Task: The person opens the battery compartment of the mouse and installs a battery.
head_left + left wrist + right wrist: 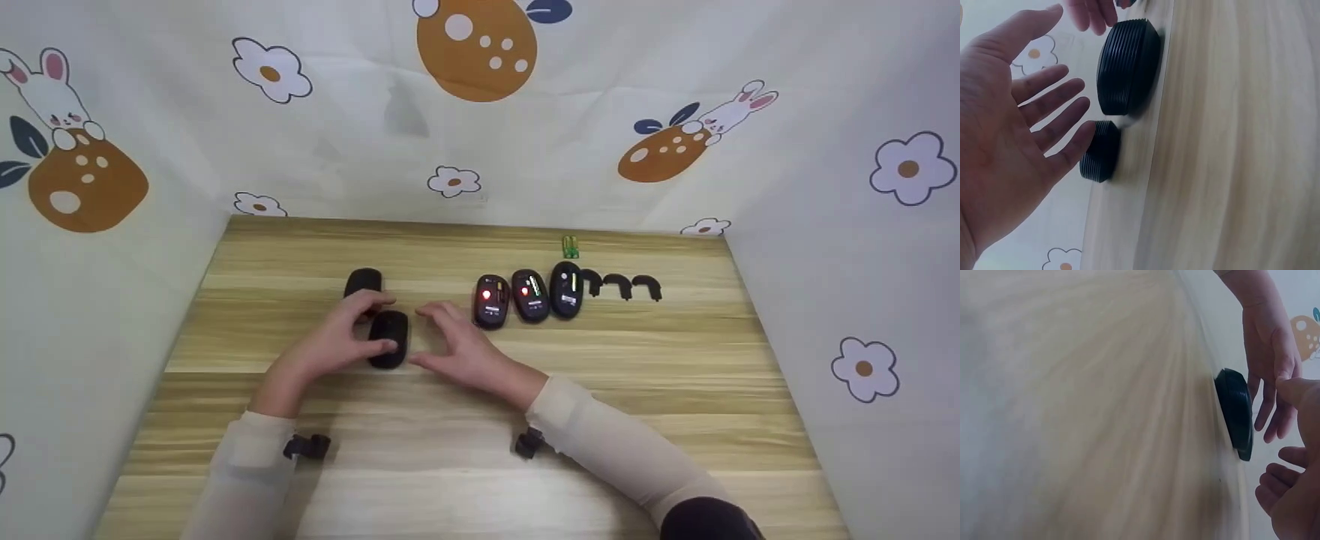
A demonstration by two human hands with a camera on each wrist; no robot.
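Observation:
Two black computer mice stand at the left of the table, a nearer mouse (391,327) and a farther mouse (364,280) just behind it. My left hand (328,343) hovers over them with its fingers spread and relaxed; the left wrist view shows nothing in its grasp. To the right of the nearer mouse (1127,68), my right hand (466,354) is held apart from it, fingers loosely bent and holding nothing. In the head view the left fingers partly cover the farther mouse. The right wrist view shows one dark mouse (1235,410) beside both hands.
Right of my hands lie three upturned mice: a left one (491,302) and a middle one (531,296) with red lights, and a right one (566,291). Three curved black covers (618,285) lie farther right. Green batteries (571,247) are behind. Patterned cloth (360,150) surrounds the table.

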